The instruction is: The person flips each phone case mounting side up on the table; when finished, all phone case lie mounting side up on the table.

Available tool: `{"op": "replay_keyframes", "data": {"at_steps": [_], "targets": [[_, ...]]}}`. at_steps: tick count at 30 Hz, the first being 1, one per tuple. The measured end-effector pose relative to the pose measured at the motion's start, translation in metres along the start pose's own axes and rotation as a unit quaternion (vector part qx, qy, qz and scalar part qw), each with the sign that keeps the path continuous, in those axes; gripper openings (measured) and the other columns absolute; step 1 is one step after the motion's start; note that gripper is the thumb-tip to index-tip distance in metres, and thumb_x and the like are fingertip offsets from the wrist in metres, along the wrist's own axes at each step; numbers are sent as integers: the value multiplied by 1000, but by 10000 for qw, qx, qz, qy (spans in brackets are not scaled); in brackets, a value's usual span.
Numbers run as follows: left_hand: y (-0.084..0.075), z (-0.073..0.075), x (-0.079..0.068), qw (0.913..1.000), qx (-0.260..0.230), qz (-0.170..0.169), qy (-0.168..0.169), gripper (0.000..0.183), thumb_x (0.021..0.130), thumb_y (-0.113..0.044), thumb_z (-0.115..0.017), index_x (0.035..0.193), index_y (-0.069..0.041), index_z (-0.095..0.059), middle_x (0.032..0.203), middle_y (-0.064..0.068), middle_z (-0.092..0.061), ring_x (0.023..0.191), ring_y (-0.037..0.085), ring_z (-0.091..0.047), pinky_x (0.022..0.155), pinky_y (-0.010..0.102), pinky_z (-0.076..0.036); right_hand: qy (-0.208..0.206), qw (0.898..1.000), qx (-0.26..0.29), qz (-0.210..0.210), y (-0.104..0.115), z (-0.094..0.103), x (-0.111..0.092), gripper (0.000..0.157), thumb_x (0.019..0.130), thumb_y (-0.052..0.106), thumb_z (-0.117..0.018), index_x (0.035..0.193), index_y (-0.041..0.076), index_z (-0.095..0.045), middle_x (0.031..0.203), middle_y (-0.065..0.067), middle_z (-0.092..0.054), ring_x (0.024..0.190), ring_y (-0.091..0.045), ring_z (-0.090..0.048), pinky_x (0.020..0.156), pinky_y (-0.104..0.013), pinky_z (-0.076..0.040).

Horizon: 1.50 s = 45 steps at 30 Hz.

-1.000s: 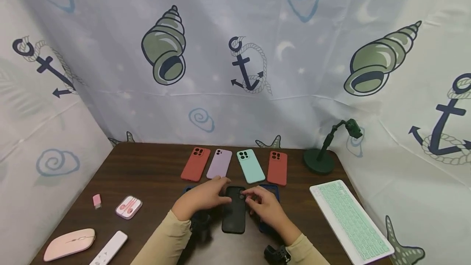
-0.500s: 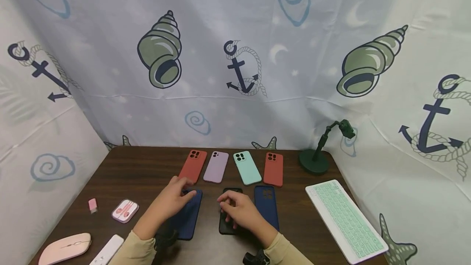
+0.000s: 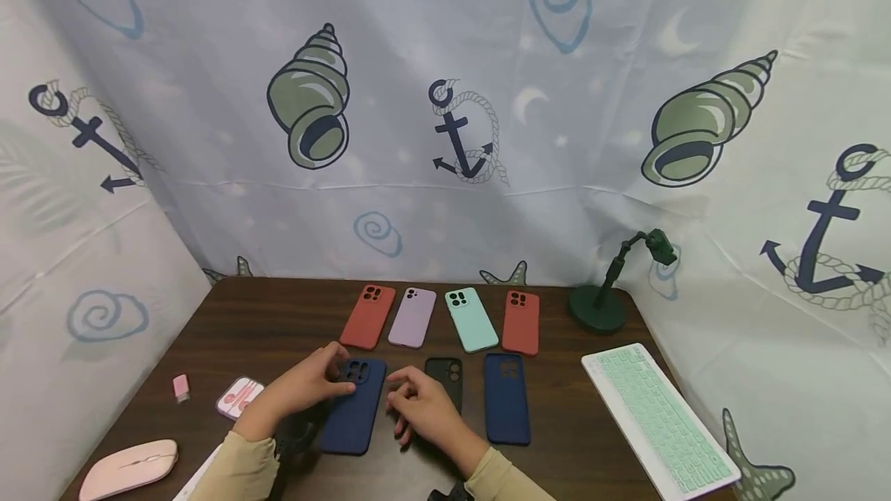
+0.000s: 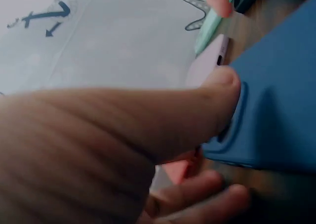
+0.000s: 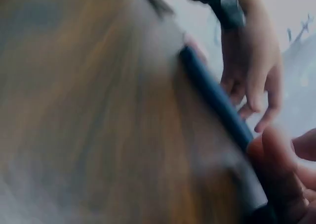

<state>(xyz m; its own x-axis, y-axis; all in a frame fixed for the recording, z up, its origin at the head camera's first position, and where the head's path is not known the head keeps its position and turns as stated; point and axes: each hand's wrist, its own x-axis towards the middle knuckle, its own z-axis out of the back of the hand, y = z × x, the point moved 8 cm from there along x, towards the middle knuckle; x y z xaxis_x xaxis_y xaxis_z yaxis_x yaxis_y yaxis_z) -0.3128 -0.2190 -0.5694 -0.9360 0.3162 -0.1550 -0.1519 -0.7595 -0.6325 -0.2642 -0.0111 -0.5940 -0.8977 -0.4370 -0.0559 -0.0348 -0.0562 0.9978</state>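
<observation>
Several phone cases lie on the dark wooden table in the head view. My left hand is at the far left corner of a dark blue phone case, its thumb over the camera cutout. In the left wrist view this thumb overlaps the raised camera rim, and the other fingers spread past the case's top edge. My right hand hovers with loosely bent fingers between that case and a black phone case, partly hiding the black one. A second blue phone case lies to the right.
Behind stand in a row a red case, a lilac case, a mint case and another red case. A green lamp and white keyboard are right; a mouse, earphone box and pink USB stick left.
Both hands have left the black case and moved left. The left hand has come to the left blue case's top corner, and the right hand has followed toward that case's right side.
</observation>
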Motion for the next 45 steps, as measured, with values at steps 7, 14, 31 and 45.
{"op": "replay_keyframes", "data": {"at_steps": [7,14,31,45], "targets": [[6,-12,7,9998,-96,-144,-82,57,82,-34,-85,122,-13,-51,93,5,-58,76,17,-54,66,32,-42,669,9974,231,-124,-9,0,1,40,102,14,-60,140,2,-56,125,-17,-68,82,-32,-75,56,-33,-59],[9,-14,7,9997,-221,69,-48,56,83,-32,-84,123,-16,-48,85,3,-56,67,17,-52,60,32,-41,950,9945,363,-254,-9,-3,2,42,102,14,-60,143,5,-56,129,-15,-67,85,-29,-75,54,-30,-57],[1,-7,5,9998,130,21,-139,59,86,-36,-81,132,-11,-53,94,5,-64,79,16,-58,68,35,-47,1107,9933,155,296,-8,-3,2,38,102,15,-61,139,14,-60,129,-19,-63,72,-23,-73,49,-43,-57],[-23,-16,-3,9972,643,-54,369,91,83,-68,-69,159,-43,-25,106,11,-42,71,22,-53,65,39,-43,1367,9859,-51,962,3,-5,-1,43,101,9,-60,143,21,-58,137,-19,-51,86,-51,-68,46,-48,-55]]}}
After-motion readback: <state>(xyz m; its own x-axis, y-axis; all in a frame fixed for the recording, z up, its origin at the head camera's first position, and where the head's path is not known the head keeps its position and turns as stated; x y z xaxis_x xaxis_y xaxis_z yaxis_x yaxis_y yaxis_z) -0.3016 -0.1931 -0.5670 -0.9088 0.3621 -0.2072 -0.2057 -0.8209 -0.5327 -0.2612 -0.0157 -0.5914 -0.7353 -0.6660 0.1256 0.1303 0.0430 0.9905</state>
